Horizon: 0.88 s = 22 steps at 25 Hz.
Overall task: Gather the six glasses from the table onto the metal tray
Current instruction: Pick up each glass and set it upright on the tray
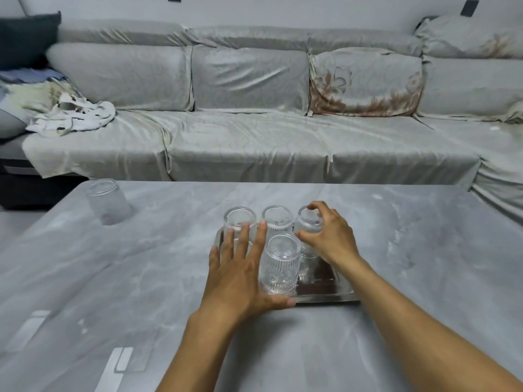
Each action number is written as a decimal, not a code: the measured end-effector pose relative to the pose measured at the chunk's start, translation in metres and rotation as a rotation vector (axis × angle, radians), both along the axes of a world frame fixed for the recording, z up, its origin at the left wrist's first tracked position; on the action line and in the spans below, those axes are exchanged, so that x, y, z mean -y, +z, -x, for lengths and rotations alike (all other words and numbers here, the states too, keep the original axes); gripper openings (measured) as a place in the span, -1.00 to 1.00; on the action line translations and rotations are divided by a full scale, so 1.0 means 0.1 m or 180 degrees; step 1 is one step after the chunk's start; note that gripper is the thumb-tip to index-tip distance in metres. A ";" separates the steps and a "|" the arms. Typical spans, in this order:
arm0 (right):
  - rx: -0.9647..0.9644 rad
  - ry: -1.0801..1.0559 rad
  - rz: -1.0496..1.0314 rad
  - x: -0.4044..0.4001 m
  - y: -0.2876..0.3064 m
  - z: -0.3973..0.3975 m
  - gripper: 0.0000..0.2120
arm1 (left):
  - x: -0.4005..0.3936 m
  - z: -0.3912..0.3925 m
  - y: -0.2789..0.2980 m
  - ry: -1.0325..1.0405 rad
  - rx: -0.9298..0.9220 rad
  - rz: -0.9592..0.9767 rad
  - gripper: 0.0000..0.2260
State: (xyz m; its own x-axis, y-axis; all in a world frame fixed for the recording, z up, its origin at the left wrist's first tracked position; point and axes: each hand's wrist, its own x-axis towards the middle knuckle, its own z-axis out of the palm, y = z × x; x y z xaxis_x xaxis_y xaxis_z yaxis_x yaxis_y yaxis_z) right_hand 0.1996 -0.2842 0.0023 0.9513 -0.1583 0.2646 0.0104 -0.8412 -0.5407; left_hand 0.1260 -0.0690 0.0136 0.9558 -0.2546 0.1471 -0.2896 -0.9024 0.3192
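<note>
A metal tray (325, 296) lies on the grey marble table (410, 250), near its middle. Several clear ribbed glasses stand upside down on it: a back-left glass (239, 220), a back-middle glass (277, 219), a back-right glass (308, 224) and a front glass (280, 264). My right hand (328, 236) is wrapped around the back-right glass. My left hand (240, 270) lies flat with fingers spread over the tray's left side, thumb at its front rim, covering part of the tray. One more upside-down glass (109, 200) stands alone at the table's far left.
A long sofa under grey covers (254, 137) runs behind the table, with crumpled cloth (70, 114) at its left end. The table's far edge is just behind the lone glass.
</note>
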 end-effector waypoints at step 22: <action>0.0391 0.2183 0.0862 -2.25 -0.47 1.15 0.04 | -2.29 -1.08 0.22 0.1797 -0.0063 -0.0680 -0.11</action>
